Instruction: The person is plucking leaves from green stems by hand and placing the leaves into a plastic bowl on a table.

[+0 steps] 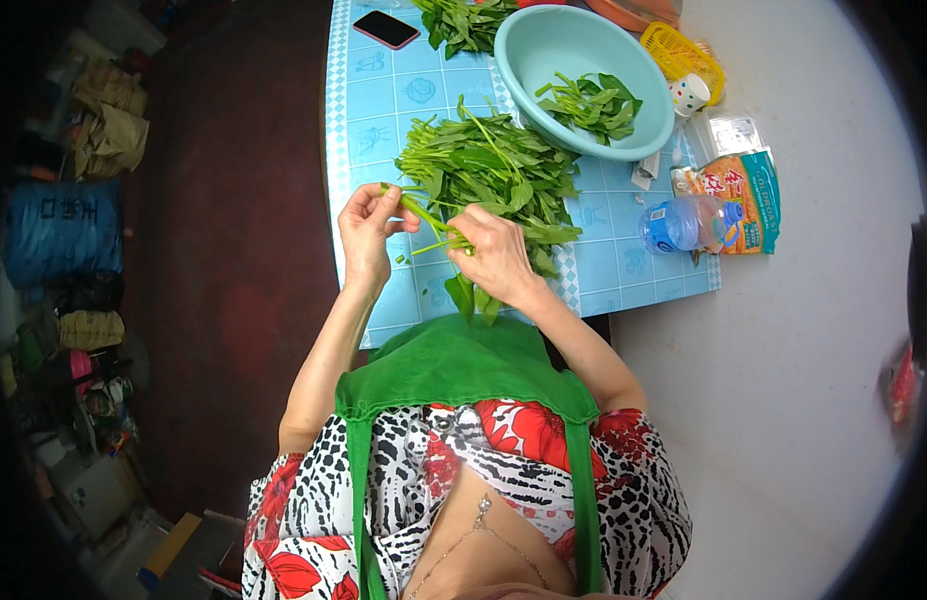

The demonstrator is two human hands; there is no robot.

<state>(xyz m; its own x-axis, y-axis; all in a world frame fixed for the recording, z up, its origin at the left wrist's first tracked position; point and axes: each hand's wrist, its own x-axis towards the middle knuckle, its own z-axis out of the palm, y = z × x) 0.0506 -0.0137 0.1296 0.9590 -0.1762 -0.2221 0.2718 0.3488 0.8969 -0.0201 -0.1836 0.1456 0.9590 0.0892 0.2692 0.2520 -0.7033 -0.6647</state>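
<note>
Both hands meet over the near left part of the table. Between the thumb and fingers of my left hand (368, 229) is the end of a green stem (420, 213). My right hand (496, 250) is closed around several leafy green stems, whose leaves (471, 296) hang down toward the green apron. Just beyond my hands lies a large pile of leafy greens (493, 169), stem ends mostly to the left. Behind it, to the right, a pale blue-green plastic basin (542, 67) holds a small heap of cut leafy greens (594, 105).
The table has a blue patterned cover (381, 82). A phone (386, 29) and another bunch of greens (467, 26) are at its far side. To the right are a yellow plastic basket (677, 52), a dotted paper cup (690, 94), a plastic bottle (684, 225) and a cereal bag (760, 199).
</note>
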